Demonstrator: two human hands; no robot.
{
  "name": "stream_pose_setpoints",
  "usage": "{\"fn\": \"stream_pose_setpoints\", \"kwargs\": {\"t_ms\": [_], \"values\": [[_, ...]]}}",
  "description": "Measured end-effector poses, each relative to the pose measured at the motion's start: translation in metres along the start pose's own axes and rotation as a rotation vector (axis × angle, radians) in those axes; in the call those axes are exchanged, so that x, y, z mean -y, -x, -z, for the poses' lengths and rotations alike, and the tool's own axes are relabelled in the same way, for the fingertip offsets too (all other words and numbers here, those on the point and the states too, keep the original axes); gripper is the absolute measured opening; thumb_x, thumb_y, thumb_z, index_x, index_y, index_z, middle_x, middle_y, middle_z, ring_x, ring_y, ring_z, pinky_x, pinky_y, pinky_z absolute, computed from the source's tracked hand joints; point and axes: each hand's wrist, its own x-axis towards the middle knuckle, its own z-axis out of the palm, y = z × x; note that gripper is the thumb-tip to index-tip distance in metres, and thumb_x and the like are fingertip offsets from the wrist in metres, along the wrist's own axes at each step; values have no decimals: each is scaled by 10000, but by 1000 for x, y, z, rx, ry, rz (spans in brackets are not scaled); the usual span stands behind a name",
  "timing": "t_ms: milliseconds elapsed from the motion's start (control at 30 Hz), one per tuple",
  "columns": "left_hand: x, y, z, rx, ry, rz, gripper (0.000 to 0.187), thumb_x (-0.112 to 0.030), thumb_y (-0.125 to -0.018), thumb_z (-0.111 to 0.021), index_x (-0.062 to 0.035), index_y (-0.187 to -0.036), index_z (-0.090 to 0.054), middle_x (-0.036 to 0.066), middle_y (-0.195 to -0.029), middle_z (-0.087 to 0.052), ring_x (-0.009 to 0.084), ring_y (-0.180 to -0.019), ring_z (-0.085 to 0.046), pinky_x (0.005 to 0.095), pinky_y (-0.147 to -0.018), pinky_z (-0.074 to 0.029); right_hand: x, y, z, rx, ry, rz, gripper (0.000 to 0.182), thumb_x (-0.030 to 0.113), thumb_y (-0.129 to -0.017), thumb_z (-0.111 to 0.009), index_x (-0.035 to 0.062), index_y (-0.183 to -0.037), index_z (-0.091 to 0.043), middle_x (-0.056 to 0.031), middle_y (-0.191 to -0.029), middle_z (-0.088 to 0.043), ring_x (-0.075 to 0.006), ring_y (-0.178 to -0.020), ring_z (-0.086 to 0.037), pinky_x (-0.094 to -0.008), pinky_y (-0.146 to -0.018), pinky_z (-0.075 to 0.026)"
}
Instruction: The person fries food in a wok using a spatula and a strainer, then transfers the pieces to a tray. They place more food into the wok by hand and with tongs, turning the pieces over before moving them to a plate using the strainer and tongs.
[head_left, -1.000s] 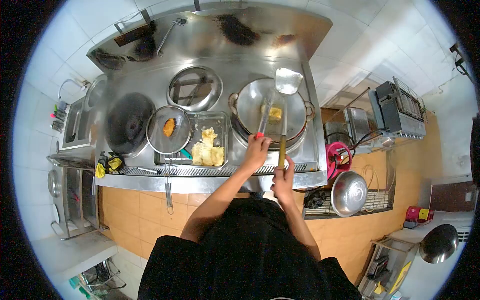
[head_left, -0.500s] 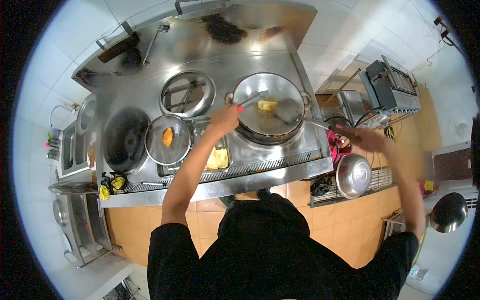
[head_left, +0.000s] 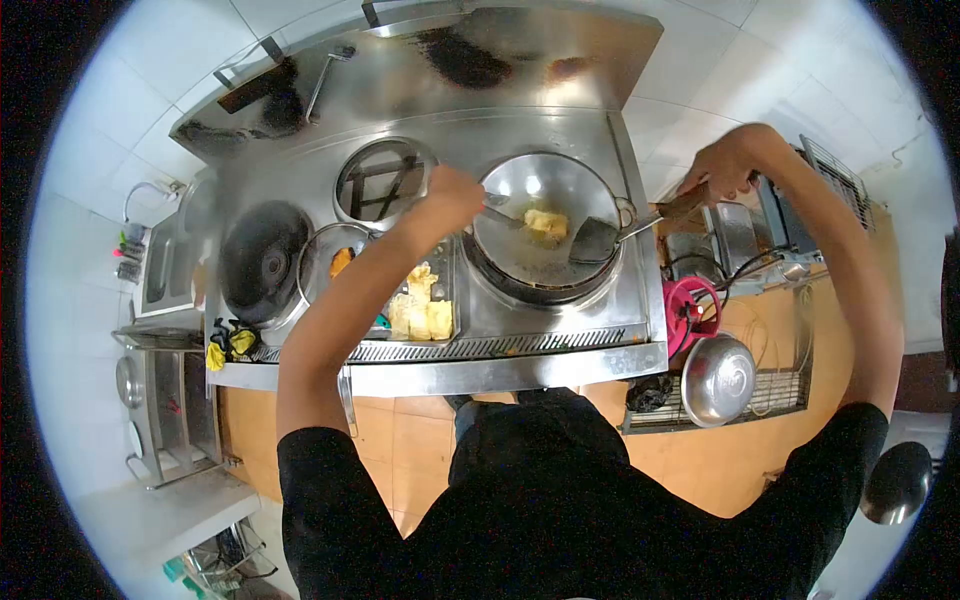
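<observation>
In the head view a large metal wok [head_left: 510, 270] sits on the stove, with a yellow battered-looking piece of food [head_left: 546, 224] in it. My left hand [head_left: 455, 196] is closed around a slim metal utensil [head_left: 503, 215], whose far end reaches the left side of that piece. My right hand [head_left: 716, 168] grips the wooden handle of a wok spatula [head_left: 594, 242] from above. The spatula's dark, flat blade lies inside the wok, just right of the food. Below my left forearm, a metal tray [head_left: 456, 318] holds several yellow pieces.
Left of my forearm, a round strainer [head_left: 302, 268] bears a browned piece, partly hidden. A blackened wok [head_left: 265, 262] stands farther left, and an uncovered burner ring [head_left: 345, 185] behind. Right of the stove are a pink basket [head_left: 672, 312] and a metal bowl [head_left: 718, 380].
My right hand has risen, steepening the spatula handle; its blade has shifted right, apart from the food. My left hand's utensil has swung down toward the food. The camera view has shifted slightly.
</observation>
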Motion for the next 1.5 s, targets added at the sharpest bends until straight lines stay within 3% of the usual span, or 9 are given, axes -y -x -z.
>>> {"fn": "stream_pose_setpoints", "kwargs": {"t_ms": [267,400,500,533,867,1067,1167,1433,1500], "values": [[-32,-38,-3,76,-179,71,237,-169,-712,-745,-149,-949,-747,12,-938,-710,214,-872,-687,418,-565,-504,-6,-30,38,173,19,-40,590,169,-871,-591,321,-1417,-426,-20,-729,-508,-121,-524,-414,-323,-489,-410],[-45,-39,12,54,-185,71,154,-142,-802,-638,-111,-898,-755,81,-938,-717,248,-864,-698,395,-641,-540,-1,-46,31,116,115,55,194,205,-892,-538,186,-1083,-510,-33,-717,-490,-142,-523,-418,-344,-486,-413],[-51,-40,8,120,-243,117,265,-159,-719,-743,-160,-984,-738,11,-1009,-679,220,-910,-677,393,-565,-484,-5,-45,26,126,65,68,193,187,-878,-536,177,-1069,-510,-26,-700,-483,-143,-521,-422,-351,-479,-414],[-51,-38,8,109,-227,122,267,-156,-722,-742,-161,-989,-736,15,-1019,-675,220,-920,-675,391,-567,-483,-11,-49,27,127,-7,19,622,159,-833,-569,326,-1422,-457,-32,-681,-514,-129,-526,-444,-319,-488,-410],[-40,-35,12,87,-179,41,190,-157,-785,-686,-132,-964,-742,70,-1015,-699,272,-921,-689,417,-655,-541,-8,-37,12,76,9,207,609,155,-802,-568,296,-1392,-506,-8,-591,-507,-128,-462,-441,-299,-415,-395],[-13,-42,8,188,-100,-57,243,-150,-750,-721,-137,-991,-749,49,-1024,-713,239,-918,-682,417,-594,-520,-2,-37,-11,4,-88,145,635,127,-808,-544,311,-1412,-478,-12,-603,-525,-125,-477,-455,-297,-418,-389],[-18,-50,-22,48,-136,-23,243,-127,-733,-725,-138,-974,-750,36,-972,-722,230,-915,-687,387,-570,-517,18,-21,-15,-50,-102,117,638,136,-820,-557,341,-1417,-464,-26,-640,-544,-125,-525,-485,-296,-456,-408],[-8,-45,-20,31,-40,-52,199,-122,-735,-730,-154,-930,-749,9,-951,-714,205,-899,-688,362,-531,-497,26,-19,-15,-31,-123,69,394,198,-801,-542,205,-1186,-625,-11,-610,-497,-131,-473,-467,-320,-388,-392],[-3,-46,-19,47,-38,-45,185,-120,-743,-723,-154,-923,-750,6,-955,-713,202,-893,-687,358,-530,-492,22,-19,-10,27,-114,13,486,251,-824,-585,272,-1306,-535,-31,-628,-544,-146,-497,-505,-318,-431,-420]]}}
